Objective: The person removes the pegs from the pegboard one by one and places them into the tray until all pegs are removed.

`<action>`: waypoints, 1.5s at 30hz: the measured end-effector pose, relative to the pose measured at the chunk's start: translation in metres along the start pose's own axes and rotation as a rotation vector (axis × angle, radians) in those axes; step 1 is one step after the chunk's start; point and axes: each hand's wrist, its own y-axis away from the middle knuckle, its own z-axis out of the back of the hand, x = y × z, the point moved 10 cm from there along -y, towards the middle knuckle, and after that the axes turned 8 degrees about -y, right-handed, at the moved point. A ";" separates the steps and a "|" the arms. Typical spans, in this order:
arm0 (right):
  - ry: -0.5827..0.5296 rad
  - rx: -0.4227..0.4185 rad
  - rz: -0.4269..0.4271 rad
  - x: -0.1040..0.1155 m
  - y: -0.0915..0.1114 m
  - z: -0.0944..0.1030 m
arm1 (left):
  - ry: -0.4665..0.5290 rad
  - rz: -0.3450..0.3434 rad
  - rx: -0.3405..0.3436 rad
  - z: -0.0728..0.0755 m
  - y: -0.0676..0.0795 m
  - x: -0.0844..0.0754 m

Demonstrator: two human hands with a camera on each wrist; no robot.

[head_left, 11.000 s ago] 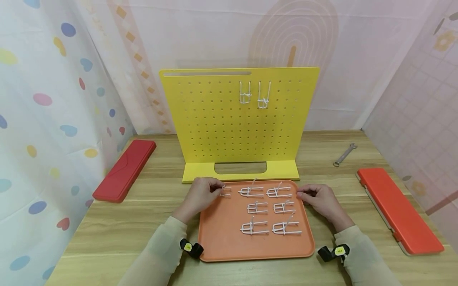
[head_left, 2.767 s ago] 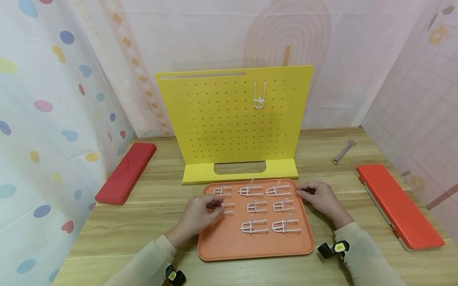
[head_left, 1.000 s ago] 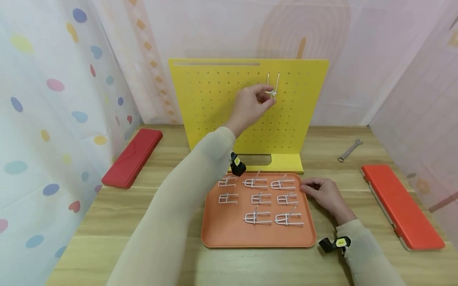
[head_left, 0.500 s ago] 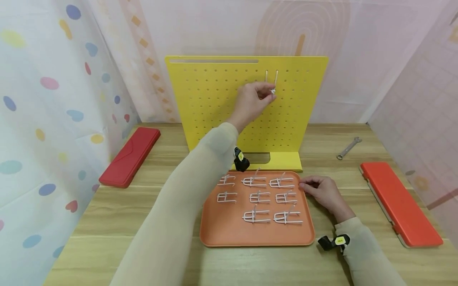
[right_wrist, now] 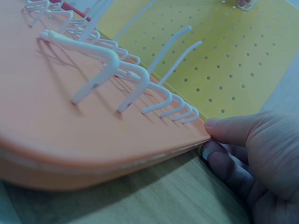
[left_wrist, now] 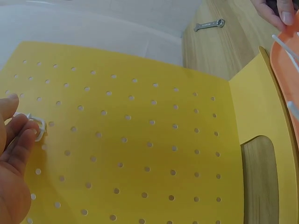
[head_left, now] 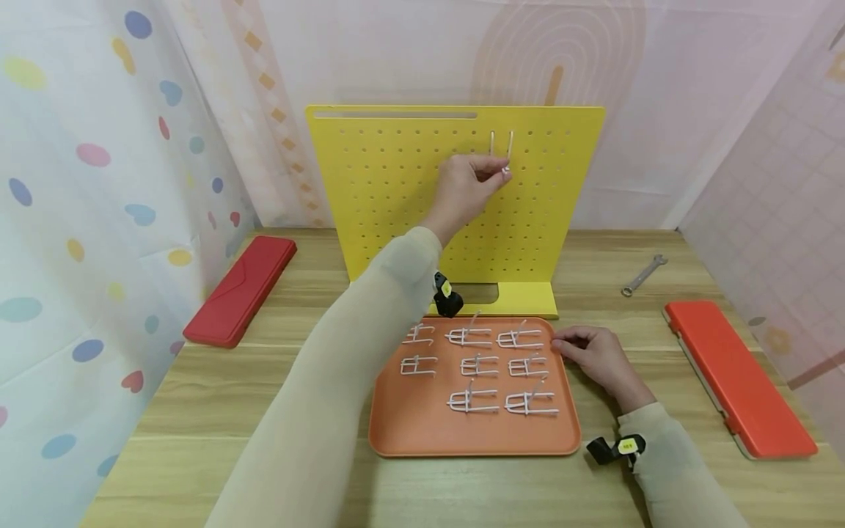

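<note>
My left hand is up at the yellow pegboard, pinching the lower end of a white wire pegboard hook. The hook's two prongs reach up to holes near the board's top. In the left wrist view, thumb and fingers close around the hook, part of which the hand hides. My right hand pinches the right rim of an orange tray; the right wrist view shows the thumb above the rim and fingers below. Several white hooks lie in rows on the tray.
A dark red case lies on the wooden table to the left. To the right are a bright red case and a metal wrench. Patterned curtains stand around the table. My left forearm crosses over the tray's left part.
Of two hooks hanging on the board earlier, one came off; my left hand placed it on the tray. It then rose to the other hook and grips it. My right hand stayed at the rim.
</note>
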 end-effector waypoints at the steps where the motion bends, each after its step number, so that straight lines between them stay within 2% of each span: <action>1: 0.000 0.002 0.002 0.000 0.000 0.000 | 0.002 0.000 -0.001 0.000 0.000 0.000; 14: -0.004 0.010 -0.006 -0.001 -0.002 -0.004 | 0.028 -0.019 -0.030 0.010 0.006 -0.004; 21: 0.001 0.014 0.003 -0.001 -0.002 -0.005 | 0.017 -0.096 -0.043 0.017 0.016 -0.011; 25: 0.006 0.008 0.005 -0.001 -0.002 -0.003 | 0.012 -0.114 -0.038 0.018 0.023 -0.011; 35: 0.019 -0.007 0.023 0.000 0.001 0.001 | -0.044 -0.121 0.011 0.019 0.040 0.010; 41: 0.026 -0.015 0.025 0.000 0.002 0.000 | -0.107 -0.106 0.045 0.023 0.058 0.033; 45: 0.022 -0.014 0.024 0.001 0.001 -0.002 | -0.156 -0.114 0.056 0.032 0.074 0.047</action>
